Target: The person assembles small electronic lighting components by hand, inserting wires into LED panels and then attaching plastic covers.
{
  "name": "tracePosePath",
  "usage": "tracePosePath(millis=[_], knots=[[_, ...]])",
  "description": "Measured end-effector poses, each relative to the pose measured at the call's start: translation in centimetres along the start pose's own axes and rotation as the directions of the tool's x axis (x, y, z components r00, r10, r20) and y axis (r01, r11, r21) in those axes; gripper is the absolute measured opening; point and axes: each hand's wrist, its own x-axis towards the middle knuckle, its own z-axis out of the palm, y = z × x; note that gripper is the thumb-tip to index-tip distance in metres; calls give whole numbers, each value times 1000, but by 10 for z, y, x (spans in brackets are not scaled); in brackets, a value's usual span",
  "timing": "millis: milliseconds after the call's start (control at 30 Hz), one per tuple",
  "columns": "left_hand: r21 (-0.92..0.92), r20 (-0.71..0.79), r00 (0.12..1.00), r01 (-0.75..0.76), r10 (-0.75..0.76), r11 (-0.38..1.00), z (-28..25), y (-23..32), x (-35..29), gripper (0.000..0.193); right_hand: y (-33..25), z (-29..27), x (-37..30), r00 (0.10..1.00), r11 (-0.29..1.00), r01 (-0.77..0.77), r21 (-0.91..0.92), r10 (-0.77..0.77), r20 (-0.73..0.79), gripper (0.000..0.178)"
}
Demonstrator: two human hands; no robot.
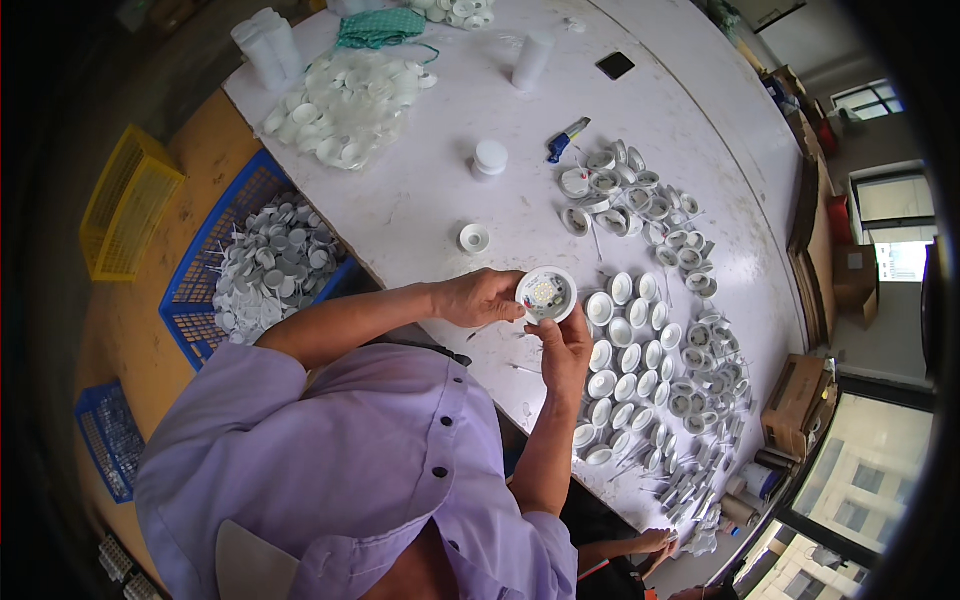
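Both my hands hold a round white LED light above the table, its face with the small LED board turned up. My left hand is closed at its left side, thumb and fingertips near the rim. From below and the right, my right hand grips it, thumb on the near rim. A white ring-shaped part lies just beyond my left hand. Farther back stands a stack of white round covers. Rows of white light housings fill the table right of my right hand.
Left of the table, a blue crate holds many lights. A bag of white covers, a blue utility knife and a black phone-like slab lie farther back. At the lower right, another person's hand reaches the table edge.
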Motion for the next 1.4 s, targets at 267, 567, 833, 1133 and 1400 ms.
tracePosePath(millis=[267,567,833,1133,1400], knots=[[-159,-1,953,298,-302,941,-7,-10,-8,23,29,32,-9,988,986,142,-84,-146,-50,57],[65,-193,926,342,-324,938,-3,-32,-12,21,51,40,-13,994,970,86,-227,-100,-50,51],[240,-339,891,394,-303,887,-12,-47,-24,22,70,55,-6,998,998,36,-57,-38,-42,51],[269,-548,793,468,-266,842,-14,-67,-42,26,84,69,8,980,982,-188,-24,186,-63,34],[320,-602,770,477,-213,819,-27,-87,-67,24,114,89,32,960,953,-276,-124,267,-86,26]])
